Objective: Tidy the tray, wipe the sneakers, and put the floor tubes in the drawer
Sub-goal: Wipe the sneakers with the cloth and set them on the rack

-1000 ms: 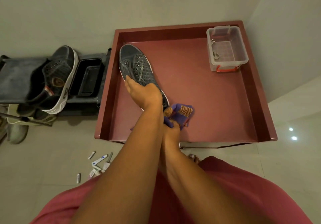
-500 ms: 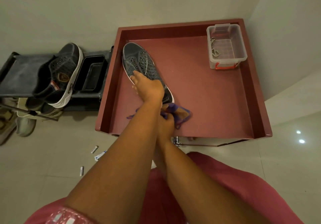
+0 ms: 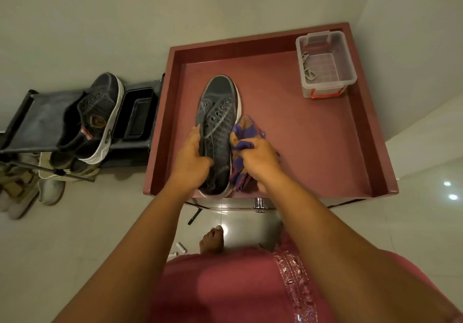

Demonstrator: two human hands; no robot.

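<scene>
Here left hand (image 3: 191,158) is gripping the dark grey canvas sneaker (image 3: 217,132) in the red wooden tray (image 3: 313,134), right hand (image 3: 260,158) clutching a purple-orange cloth (image 3: 244,137), seemingly against its side.

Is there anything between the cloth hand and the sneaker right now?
Nothing visible. The right hand holds the cloth right against the sneaker on its right side, and the left hand grips the other side.

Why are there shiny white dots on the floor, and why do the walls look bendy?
Head view: the dots are lamp glare on the glossy floor, with another shine by the foot; the wide lens bends the walls and tray; the light is dim and warm; the left hand on the sneaker and the right hand with the cloth look sharp.
</scene>
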